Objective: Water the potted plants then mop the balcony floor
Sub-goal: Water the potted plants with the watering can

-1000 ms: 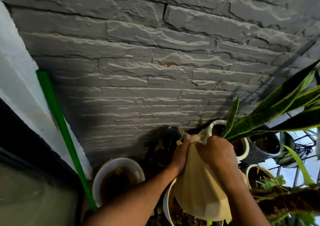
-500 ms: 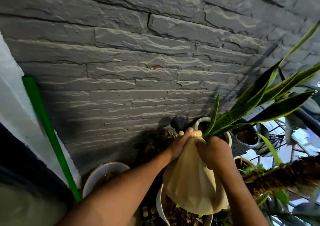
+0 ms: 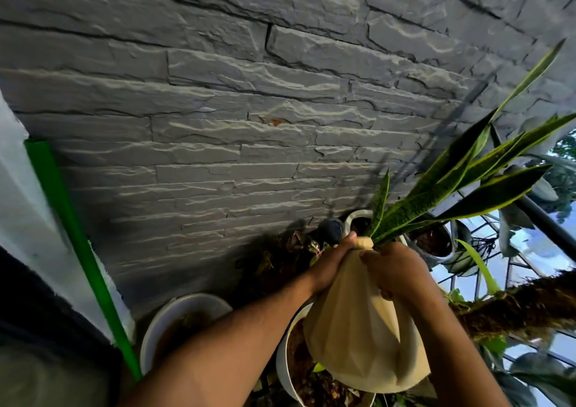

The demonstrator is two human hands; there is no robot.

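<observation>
Seemingly close to a grey, rough-cut stone wall, a person's two bare forearms reach forward and upward from the bottom of the view. Both hands grip a cream, faceted, cone-shaped plastic watering vessel that widens toward its base and narrows to a small rounded neck at the top. The left hand has its fingers curled together around the left side of the neck, thumb tip resting at the neck's edge. The right hand is wrapped over the right shoulder of the vessel, fingers closed tight against its surface.

Just beyond the fingertips of both hands stands a white round pot holding a snake plant with long, stiff green leaves edged in yellow, which fan up and to the right. Directly under the vessel, below the hands, sits a white pot filled with dry brown leaf litter. Left of the left forearm is a wide white bowl-shaped pot with dark soil. Further left, well apart from the hands, a bright green pole leans against a white wall edge. Right of the right hand, a brown mossy support pole crosses the view, with a dark pot behind it.
</observation>
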